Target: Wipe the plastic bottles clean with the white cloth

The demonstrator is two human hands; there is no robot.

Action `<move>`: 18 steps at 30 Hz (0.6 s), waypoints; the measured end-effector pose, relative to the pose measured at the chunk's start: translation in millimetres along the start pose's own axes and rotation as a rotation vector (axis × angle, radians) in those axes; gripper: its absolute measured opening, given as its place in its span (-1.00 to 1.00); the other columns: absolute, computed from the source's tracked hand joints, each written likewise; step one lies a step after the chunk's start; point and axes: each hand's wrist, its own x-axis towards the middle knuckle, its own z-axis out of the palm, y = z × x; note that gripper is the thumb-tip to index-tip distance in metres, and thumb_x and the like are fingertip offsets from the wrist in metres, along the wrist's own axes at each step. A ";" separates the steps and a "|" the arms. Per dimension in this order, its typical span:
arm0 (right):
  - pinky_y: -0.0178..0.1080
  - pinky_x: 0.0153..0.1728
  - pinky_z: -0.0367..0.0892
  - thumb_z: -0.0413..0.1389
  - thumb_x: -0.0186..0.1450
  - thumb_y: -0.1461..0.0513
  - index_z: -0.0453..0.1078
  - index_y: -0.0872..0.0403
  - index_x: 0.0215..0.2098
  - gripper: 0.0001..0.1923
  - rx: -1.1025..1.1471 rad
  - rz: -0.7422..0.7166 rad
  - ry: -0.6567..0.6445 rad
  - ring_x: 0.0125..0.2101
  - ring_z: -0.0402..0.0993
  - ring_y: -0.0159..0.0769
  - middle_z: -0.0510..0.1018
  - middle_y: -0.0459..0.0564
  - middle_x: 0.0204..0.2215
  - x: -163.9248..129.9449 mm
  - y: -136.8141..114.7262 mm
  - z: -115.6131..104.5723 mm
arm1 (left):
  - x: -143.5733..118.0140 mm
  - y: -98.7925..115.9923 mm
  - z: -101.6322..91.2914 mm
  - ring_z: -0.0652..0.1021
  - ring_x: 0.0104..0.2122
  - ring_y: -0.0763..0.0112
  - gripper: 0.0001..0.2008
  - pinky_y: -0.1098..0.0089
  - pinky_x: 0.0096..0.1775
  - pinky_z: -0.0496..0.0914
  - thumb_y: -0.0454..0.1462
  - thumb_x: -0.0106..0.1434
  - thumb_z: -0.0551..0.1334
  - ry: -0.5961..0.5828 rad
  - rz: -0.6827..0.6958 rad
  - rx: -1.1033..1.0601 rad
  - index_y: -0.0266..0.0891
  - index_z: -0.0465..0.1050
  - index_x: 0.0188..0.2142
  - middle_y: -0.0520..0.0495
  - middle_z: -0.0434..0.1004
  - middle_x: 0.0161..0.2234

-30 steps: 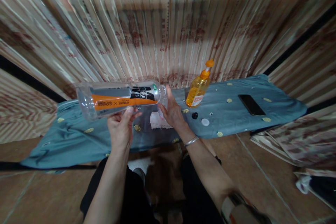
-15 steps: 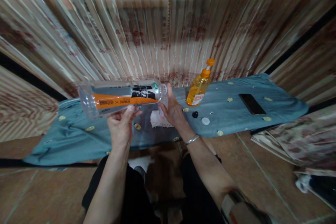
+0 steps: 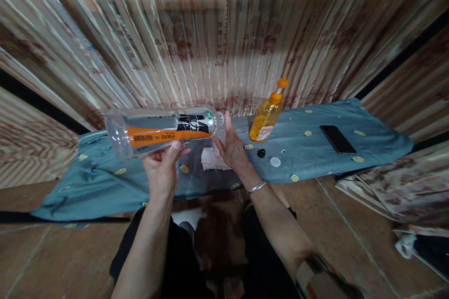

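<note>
A large clear plastic bottle (image 3: 164,128) with an orange, black and silver label lies sideways in the air, its uncapped neck to the right. My left hand (image 3: 163,166) supports it from below, thumb along the label and fingers underneath. At the bottle's mouth, my right hand (image 3: 233,149) is curled round a small clear object (image 3: 219,142) with a pinkish patch; the fingers and shadow partly hide it, so its kind is unclear. Under and between the hands, a folded white cloth (image 3: 212,161) rests on the blue-green cover.
A pump bottle (image 3: 264,119) of yellow liquid stands right of my hands. Near it lie a black cap (image 3: 261,153) and a white cap (image 3: 275,162). A phone (image 3: 337,139) lies farther right on the blue-green cover (image 3: 312,154). Striped curtains (image 3: 224,32) hang behind.
Almost nothing differs. Both hands keep their hold on the bottle and the small clear object, and the view has shifted very slightly.
</note>
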 end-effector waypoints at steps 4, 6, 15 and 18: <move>0.20 0.48 0.20 -0.11 0.61 0.04 -0.52 0.02 0.62 -0.17 -0.005 -0.009 -0.016 0.55 0.00 0.02 0.04 0.24 0.57 0.5 0.6 -0.5 | 0.3 0.0 0.2 0.63 -0.46 0.40 -0.66 0.41 -0.39 0.62 -0.14 -0.13 0.60 0.014 0.000 -0.006 -0.22 0.61 -0.40 0.03 0.63 -0.47; 0.19 0.48 0.19 -0.12 0.61 0.03 -0.51 0.03 0.62 -0.17 -0.006 -0.007 -0.015 0.55 0.01 0.01 0.04 0.24 0.57 0.2 0.7 -0.4 | 0.4 -0.6 -0.1 0.64 -0.45 0.39 -0.65 0.40 -0.39 0.62 -0.14 -0.12 0.60 0.008 0.007 -0.008 -0.22 0.60 -0.39 0.03 0.64 -0.46; 0.20 0.46 0.23 -0.13 0.61 0.02 -0.51 0.02 0.62 -0.18 -0.007 -0.044 0.032 0.54 0.06 0.02 -0.01 0.25 0.58 -1.0 4.6 5.0 | 0.5 0.9 1.5 0.64 -0.44 0.41 -0.58 0.42 -0.39 0.63 -0.10 -0.16 0.63 0.006 -0.006 -0.035 -0.24 0.56 -0.40 0.03 0.64 -0.44; 0.20 0.45 0.24 -0.11 0.61 0.01 -0.50 0.00 0.62 -0.17 0.000 -0.040 0.029 0.53 0.07 0.03 0.00 0.22 0.58 -0.5 6.0 5.5 | 0.8 0.7 0.8 0.64 -0.43 0.41 -0.56 0.42 -0.37 0.64 -0.09 -0.14 0.63 -0.008 -0.004 -0.035 -0.24 0.57 -0.37 0.03 0.63 -0.43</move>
